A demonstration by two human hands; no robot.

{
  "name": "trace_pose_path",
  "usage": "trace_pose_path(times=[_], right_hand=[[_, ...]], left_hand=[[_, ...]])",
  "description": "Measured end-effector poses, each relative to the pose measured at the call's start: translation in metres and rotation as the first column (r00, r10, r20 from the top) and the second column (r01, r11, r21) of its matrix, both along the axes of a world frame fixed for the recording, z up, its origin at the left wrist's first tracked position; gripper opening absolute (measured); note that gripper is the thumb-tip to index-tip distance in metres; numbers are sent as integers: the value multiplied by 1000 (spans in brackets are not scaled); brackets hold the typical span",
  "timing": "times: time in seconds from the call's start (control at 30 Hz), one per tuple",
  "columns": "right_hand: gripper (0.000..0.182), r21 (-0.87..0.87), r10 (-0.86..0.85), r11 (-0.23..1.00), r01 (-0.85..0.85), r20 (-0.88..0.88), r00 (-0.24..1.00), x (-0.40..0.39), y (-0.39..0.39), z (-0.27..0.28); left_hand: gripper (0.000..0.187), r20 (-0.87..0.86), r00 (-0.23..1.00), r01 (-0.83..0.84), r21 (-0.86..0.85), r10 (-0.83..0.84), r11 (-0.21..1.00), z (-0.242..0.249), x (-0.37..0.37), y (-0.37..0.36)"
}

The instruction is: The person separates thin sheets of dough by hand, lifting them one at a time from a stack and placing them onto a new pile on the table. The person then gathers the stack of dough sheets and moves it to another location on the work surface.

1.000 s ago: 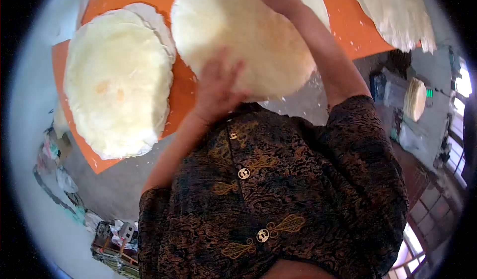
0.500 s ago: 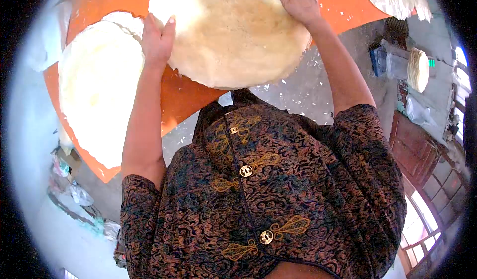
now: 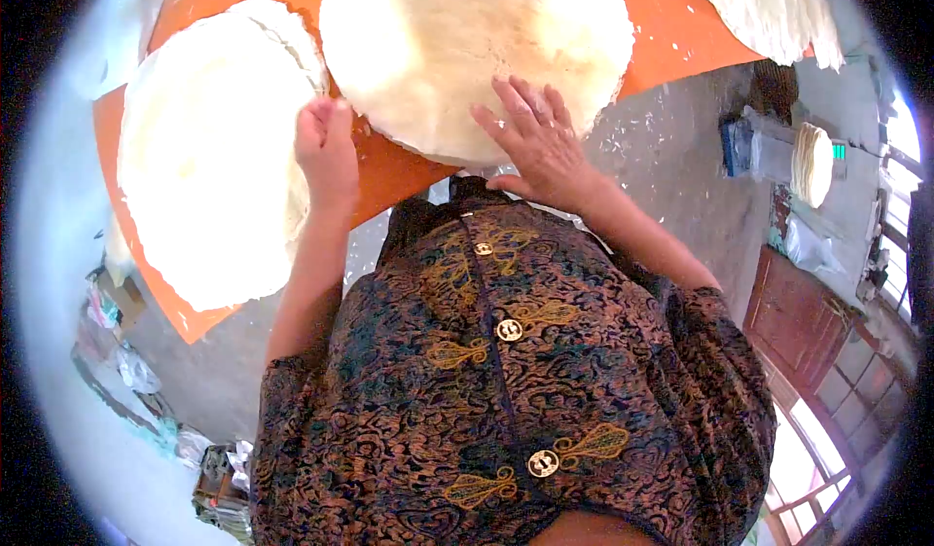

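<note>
A large round sheet [image 3: 428,50], pale and thin like rolled dough or flatbread, lies on the orange table in front of me. On its near edge rests my right hand [image 3: 545,142], fingers spread and the palm down. My left hand [image 3: 328,147] is closed, thumb against curled fingers, at the right edge of a stack of white round sheets [image 3: 209,157]. Whatever its fingertips may pinch is hidden.
Orange table [image 3: 399,171] runs under the sheets, its corner pointing toward me at left. More pale sheets [image 3: 764,1] hang over the far right edge. White scraps litter the grey floor [image 3: 662,147]. Another sheet stack [image 3: 811,164] stands by the right wall.
The large round sheet now lies farther from me. My right hand has come back toward me onto its near edge; my left hand has left the sheet's side and curled closed beside the left stack.
</note>
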State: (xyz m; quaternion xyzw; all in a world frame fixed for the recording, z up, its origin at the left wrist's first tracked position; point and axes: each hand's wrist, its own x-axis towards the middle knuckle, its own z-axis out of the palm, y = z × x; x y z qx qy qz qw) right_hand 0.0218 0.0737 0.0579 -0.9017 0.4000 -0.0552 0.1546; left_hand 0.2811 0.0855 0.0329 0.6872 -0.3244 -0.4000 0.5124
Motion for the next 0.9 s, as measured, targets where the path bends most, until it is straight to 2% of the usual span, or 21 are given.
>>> trace_pose_path(times=[0.07, 0.13, 0.2, 0.37, 0.47, 0.57, 0.67, 0.8, 0.9], right_hand=[[86, -6, -54, 999, 54, -17, 998, 4, 1, -1], [78, 12, -117, 993, 118, -20, 993, 6, 0, 6], [74, -120, -97, 989, 87, -77, 992, 11, 8, 8], [53, -290, -127, 954, 73, -171, 977, 27, 19, 0], [45, -173, -149, 975, 137, -60, 987, 26, 14, 9], [54, -251, -155, 960, 121, -121, 981, 8, -2, -6], [53, -255, -174, 957, 139, -119, 978, 4, -4, -11], [51, -312, -278, 929, 198, -239, 930, 32, 18, -4], [51, -345, -286, 918, 195, -237, 928, 42, 25, 3]], left_hand=[[23, -272, 961, 92, 168, -43, 982, 1, -7, 16], [21, -492, 870, 192, 272, -35, 943, 4, -14, 26], [20, -652, 758, 262, 312, 6, 913, 5, -17, 28], [19, -764, 645, 330, 241, -32, 913, -12, -5, 32], [20, -788, 613, 364, 223, -53, 904, -17, -2, 34], [20, -859, 511, 405, 204, -36, 891, -36, -14, 15], [16, -859, 511, 379, 231, 6, 896, -35, -28, 10], [13, -880, 476, 392, 210, -2, 896, -38, -18, 15], [17, -845, 534, 368, 242, 9, 898, -31, -19, 15]])
